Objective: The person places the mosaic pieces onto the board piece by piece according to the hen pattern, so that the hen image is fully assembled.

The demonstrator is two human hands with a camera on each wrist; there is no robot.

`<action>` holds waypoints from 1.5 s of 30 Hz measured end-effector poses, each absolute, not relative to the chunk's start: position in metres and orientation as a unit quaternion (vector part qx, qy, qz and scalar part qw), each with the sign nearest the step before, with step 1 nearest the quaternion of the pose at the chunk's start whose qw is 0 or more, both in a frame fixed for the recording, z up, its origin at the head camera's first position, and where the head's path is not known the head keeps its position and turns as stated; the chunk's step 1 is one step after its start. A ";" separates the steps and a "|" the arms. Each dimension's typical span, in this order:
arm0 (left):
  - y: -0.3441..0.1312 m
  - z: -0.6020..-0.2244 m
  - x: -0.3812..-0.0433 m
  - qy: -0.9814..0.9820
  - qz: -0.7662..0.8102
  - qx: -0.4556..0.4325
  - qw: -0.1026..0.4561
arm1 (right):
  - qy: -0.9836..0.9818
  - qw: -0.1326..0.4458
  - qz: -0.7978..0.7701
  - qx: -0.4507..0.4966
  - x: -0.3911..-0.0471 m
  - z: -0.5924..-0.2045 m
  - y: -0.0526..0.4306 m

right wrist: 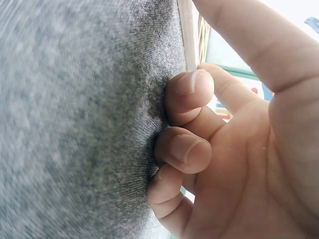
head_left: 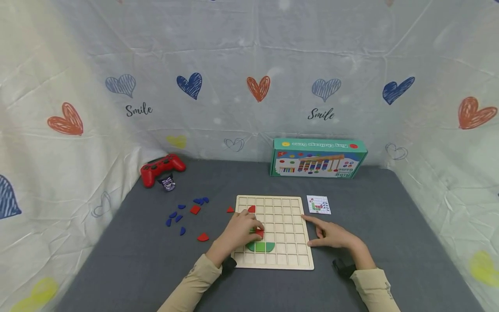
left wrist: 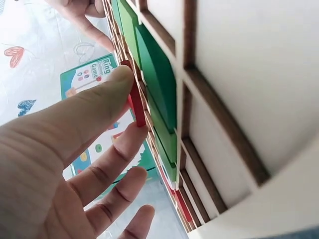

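Observation:
A pale wooden grid board (head_left: 289, 261) lies on the grey table. Over its left part my left hand (head_left: 242, 229) pinches a red tile (left wrist: 134, 97) between thumb and index finger, the other fingers loosely bent. Below that hand, several green pieces (head_left: 260, 247) sit in the grid; part of the green is hidden by the fingers. A red piece (head_left: 251, 209) lies in a cell near the board's top left. At the board's right edge my right hand (head_left: 335, 235) touches the rim with extended index finger and thumb, its other fingers curled against the cloth (right wrist: 89, 119).
Left of the board lie several blue half-round pieces (head_left: 182, 231), a red square (head_left: 195, 209) and other red pieces (head_left: 202, 237). A patterned card (head_left: 319, 204) lies at the upper right. Behind stand a green game box (head_left: 317, 159) and a red game controller (head_left: 161, 168).

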State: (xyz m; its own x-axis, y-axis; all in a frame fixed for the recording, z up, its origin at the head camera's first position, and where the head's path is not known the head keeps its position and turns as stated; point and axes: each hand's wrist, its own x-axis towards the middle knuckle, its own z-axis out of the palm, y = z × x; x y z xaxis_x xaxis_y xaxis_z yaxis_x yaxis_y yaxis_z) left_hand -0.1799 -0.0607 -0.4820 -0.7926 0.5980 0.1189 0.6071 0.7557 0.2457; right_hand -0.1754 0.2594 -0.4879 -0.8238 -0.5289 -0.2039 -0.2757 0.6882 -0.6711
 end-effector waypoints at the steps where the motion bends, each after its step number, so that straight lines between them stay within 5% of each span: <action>1: -0.060 -0.482 -0.180 -0.937 -0.137 -0.322 0.016 | 0.898 0.195 -0.325 -0.224 -0.175 -0.488 0.259; 45: -0.091 -0.476 -0.185 -0.948 -0.160 -0.271 0.044 | 0.896 0.186 -0.329 -0.233 -0.175 -0.491 0.261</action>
State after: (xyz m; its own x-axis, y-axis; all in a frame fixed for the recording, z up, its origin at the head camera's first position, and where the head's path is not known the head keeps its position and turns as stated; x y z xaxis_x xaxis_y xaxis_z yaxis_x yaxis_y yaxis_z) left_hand -0.1850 -0.0909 -0.4760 -0.8495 0.4997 0.1691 0.5276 0.8023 0.2792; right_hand -0.1754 0.2612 -0.4909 -0.8222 -0.5404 -0.1788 -0.2958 0.6740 -0.6769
